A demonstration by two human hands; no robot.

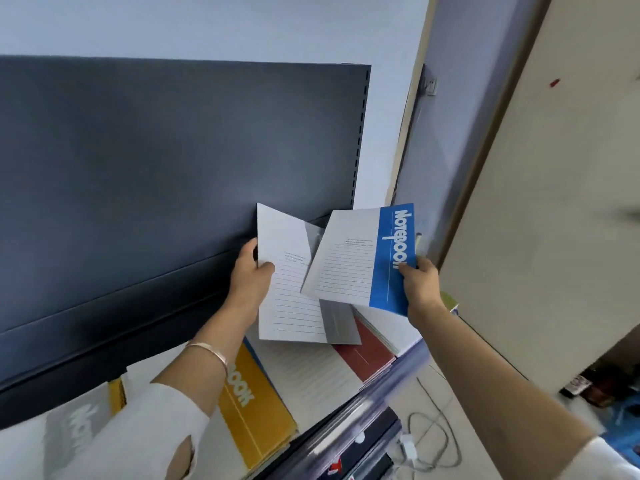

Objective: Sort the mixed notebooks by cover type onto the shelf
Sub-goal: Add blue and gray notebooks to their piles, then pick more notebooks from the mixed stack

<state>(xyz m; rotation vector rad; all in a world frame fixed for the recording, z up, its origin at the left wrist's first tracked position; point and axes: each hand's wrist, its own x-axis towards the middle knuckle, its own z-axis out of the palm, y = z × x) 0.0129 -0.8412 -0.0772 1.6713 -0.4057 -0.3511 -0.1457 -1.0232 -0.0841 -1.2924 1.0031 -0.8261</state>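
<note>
A pale wall point(207, 22) fills 12 o'clock, with a white socket point(430, 85) at 1 o'clock. A cream door point(571, 202) bearing a small red mark point(554, 82) spans 2 to 3 o'clock; at 5 o'clock a grey cable point(437, 427) loops beside a white adapter point(408, 449).

My left hand point(251, 271) grips the left edge of a grey-striped notebook point(292, 306), with my thumb on its lined cover. My right hand point(420, 284) pinches a blue-striped notebook point(356, 258) by its blue edge, and its corner overlaps the grey one. I hold both above the shelf point(388, 386), where a yellow notebook point(256, 403) and a red notebook point(367, 353) lie flat.
</note>
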